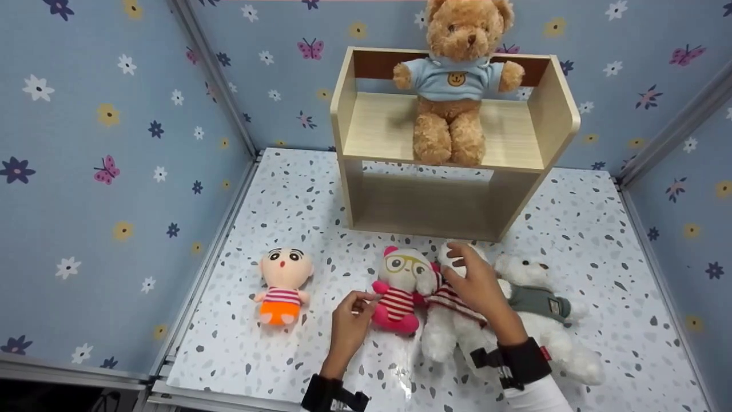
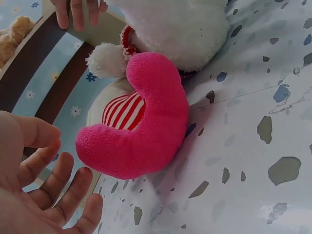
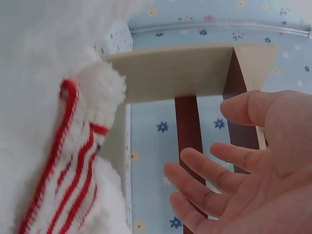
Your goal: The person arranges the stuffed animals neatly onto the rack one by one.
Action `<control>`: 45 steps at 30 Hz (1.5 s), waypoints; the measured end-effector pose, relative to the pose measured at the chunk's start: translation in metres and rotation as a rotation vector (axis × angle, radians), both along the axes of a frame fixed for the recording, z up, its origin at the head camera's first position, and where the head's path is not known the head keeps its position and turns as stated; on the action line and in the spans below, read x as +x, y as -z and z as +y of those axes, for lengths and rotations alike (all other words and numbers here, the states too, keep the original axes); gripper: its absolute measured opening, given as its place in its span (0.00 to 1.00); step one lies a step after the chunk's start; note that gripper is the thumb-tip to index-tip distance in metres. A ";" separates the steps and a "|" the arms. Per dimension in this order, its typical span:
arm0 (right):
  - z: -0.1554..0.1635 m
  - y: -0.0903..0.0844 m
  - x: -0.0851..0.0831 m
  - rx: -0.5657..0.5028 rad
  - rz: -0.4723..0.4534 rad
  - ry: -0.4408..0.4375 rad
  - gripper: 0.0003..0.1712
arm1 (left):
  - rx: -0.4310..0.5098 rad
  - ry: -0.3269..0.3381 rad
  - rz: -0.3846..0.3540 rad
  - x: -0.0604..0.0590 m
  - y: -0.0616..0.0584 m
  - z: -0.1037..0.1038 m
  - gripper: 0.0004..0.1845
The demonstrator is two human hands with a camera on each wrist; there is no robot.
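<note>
Now we see both of our hands low in the middle of the head view, over a row of soft toys on the speckled table [image 1: 600,229]. Our left hand [image 1: 350,320] hovers just left of the pink toy with glasses [image 1: 400,289], fingers loosely bent and holding nothing; in the left wrist view the fingers [image 2: 63,190] spread open at lower left, close to the toy's pink legs but not touching them. Our right hand [image 1: 477,283] is over the white plush with the red striped scarf [image 1: 452,320], at centre right, fingers relaxed and released; the right wrist view shows an open palm beside the scarf. Whether the fingertips touch the fur we cannot tell. A white bear in a grey shirt [image 1: 540,303] lies just right of it, a doll in orange shorts [image 1: 281,286] lies well to the left, and a brown teddy [image 1: 457,80] sits on the wooden shelf [image 1: 549,131] at top centre.
</note>
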State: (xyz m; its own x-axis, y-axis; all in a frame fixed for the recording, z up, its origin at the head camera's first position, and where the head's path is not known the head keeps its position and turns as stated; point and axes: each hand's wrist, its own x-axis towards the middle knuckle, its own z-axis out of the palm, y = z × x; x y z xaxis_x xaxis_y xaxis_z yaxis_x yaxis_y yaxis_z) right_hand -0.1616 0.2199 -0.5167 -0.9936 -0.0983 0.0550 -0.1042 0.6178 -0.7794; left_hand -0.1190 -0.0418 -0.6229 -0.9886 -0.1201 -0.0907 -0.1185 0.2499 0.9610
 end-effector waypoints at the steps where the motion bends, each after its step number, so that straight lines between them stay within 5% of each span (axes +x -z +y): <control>1: -0.004 0.000 0.003 -0.009 0.001 -0.007 0.26 | 0.000 0.002 -0.004 0.001 0.000 0.000 0.05; 15: -0.053 0.001 0.048 -0.028 0.010 -0.197 0.14 | -0.031 -0.003 0.001 0.006 0.009 0.000 0.07; 23: -0.080 0.013 0.074 -0.025 -0.030 -0.336 0.24 | -0.049 0.017 -0.018 0.010 0.014 -0.002 0.11; 34: -0.095 0.027 0.096 -0.079 -0.172 -0.407 0.33 | -0.151 0.074 -0.043 0.012 0.022 0.003 0.23; 45: -0.102 0.048 0.109 0.048 -0.316 -0.283 0.56 | -0.255 0.110 -0.088 0.013 0.031 0.011 0.33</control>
State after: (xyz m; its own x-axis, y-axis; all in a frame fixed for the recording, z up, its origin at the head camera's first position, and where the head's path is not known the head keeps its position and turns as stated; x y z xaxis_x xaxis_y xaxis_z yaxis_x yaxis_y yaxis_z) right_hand -0.0522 0.1181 -0.5642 -0.8945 -0.3643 -0.2591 -0.0355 0.6356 -0.7712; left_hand -0.1065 -0.0310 -0.6540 -0.9865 -0.0428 -0.1578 -0.1580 0.4977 0.8528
